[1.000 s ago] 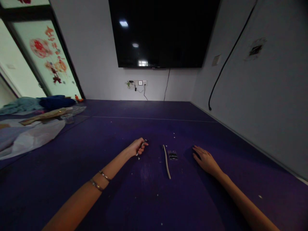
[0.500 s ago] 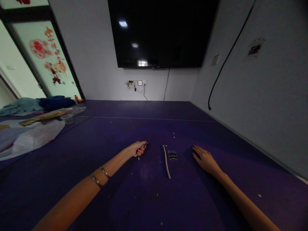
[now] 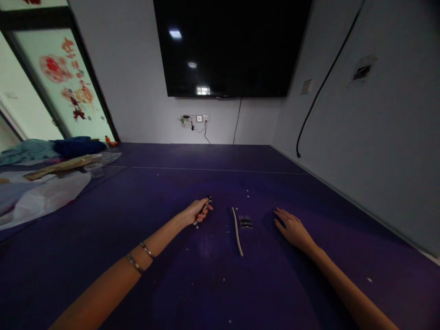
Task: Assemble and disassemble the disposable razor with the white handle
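Note:
My left hand (image 3: 198, 212) is closed around a slim silver-and-black razor-like tool (image 3: 208, 199). Its small dark head sticks out above the fingers and its lower end shows below the palm; the fingers hide the middle. My right hand (image 3: 288, 225) lies palm down on the purple surface (image 3: 206, 293), fingers stretched out and holding nothing. Between the hands lies a thin, slightly bent whitish stick or tube (image 3: 237, 233). Just right of it is a small clear pack (image 3: 245, 222) with dark parts inside. Neither hand touches these two.
Clear plastic sheeting (image 3: 51, 197), a flat brown piece (image 3: 62, 167) and folded cloths (image 3: 77, 146) lie at the left. A television (image 3: 230, 50) hangs on the far wall above sockets (image 3: 199, 118). A black cable (image 3: 323, 87) hangs down the right wall. Small white scraps dot the surface.
My left hand has turned and risen slightly, so the tool's dark head now points more upward and shows more plainly. My right hand has stayed in place.

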`<state>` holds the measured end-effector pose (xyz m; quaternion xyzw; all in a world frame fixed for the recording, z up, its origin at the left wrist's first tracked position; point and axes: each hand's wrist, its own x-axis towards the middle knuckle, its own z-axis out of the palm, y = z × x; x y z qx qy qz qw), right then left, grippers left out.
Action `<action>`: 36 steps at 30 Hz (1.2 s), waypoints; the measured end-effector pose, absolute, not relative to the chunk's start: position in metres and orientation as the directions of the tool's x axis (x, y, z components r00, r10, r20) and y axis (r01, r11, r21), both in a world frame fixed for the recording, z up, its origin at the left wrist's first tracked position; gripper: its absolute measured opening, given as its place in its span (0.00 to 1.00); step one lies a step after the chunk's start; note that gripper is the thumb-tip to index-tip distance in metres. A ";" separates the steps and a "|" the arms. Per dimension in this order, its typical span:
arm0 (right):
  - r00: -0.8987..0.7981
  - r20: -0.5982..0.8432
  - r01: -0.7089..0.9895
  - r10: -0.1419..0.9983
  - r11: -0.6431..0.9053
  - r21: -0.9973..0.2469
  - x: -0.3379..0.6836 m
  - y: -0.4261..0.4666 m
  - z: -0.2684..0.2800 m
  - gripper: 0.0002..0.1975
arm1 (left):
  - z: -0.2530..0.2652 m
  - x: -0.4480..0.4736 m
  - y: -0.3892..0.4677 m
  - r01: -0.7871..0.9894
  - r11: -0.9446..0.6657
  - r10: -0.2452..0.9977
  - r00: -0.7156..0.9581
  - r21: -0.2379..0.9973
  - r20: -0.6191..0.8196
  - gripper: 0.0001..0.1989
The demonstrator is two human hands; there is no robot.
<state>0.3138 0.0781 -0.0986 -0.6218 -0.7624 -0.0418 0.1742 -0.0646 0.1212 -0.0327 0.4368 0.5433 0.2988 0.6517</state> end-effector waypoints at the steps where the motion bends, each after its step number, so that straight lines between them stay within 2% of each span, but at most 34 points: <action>1: -0.169 0.315 0.963 0.934 0.224 -0.149 0.314 0.078 -0.098 0.25 | -0.032 -0.064 0.122 0.074 0.406 0.881 0.232 0.911 -0.411 0.18; 5: -0.165 0.318 0.963 0.933 0.222 -0.152 0.313 0.077 -0.098 0.25 | -0.025 -0.058 0.122 0.030 0.274 0.932 0.236 0.961 -0.274 0.12; 10: -0.153 0.333 0.961 0.930 0.219 -0.171 0.311 0.076 -0.096 0.24 | -0.008 -0.048 0.112 0.015 0.121 0.951 0.286 0.992 -0.121 0.10; 18: -0.144 0.341 0.952 0.929 0.224 -0.207 0.309 0.072 -0.092 0.23 | 0.000 -0.037 0.088 0.067 -0.002 0.938 0.346 0.998 -0.021 0.09; 23: -0.126 0.479 0.941 0.869 0.257 -0.220 0.299 0.062 -0.070 0.19 | -0.004 -0.037 0.081 0.097 -0.083 0.934 0.354 0.992 0.044 0.10; 25: -0.124 0.493 0.934 0.861 0.269 -0.235 0.283 0.052 -0.054 0.16 | -0.006 -0.036 0.078 0.097 -0.106 0.931 0.358 0.990 0.064 0.11; 26: -0.126 0.473 0.929 0.872 0.271 -0.253 0.272 0.047 -0.046 0.16 | -0.007 -0.036 0.077 0.093 -0.108 0.931 0.358 0.990 0.068 0.11; 31: -0.224 0.194 0.917 0.955 0.274 -0.290 0.202 0.018 -0.026 0.17 | -0.008 -0.031 0.069 0.048 -0.097 0.937 0.341 0.994 0.075 0.11; 36: -0.229 0.134 0.953 0.964 0.250 -0.173 0.160 0.012 -0.034 0.20 | -0.005 -0.024 0.061 0.048 -0.117 0.933 0.348 0.992 0.093 0.10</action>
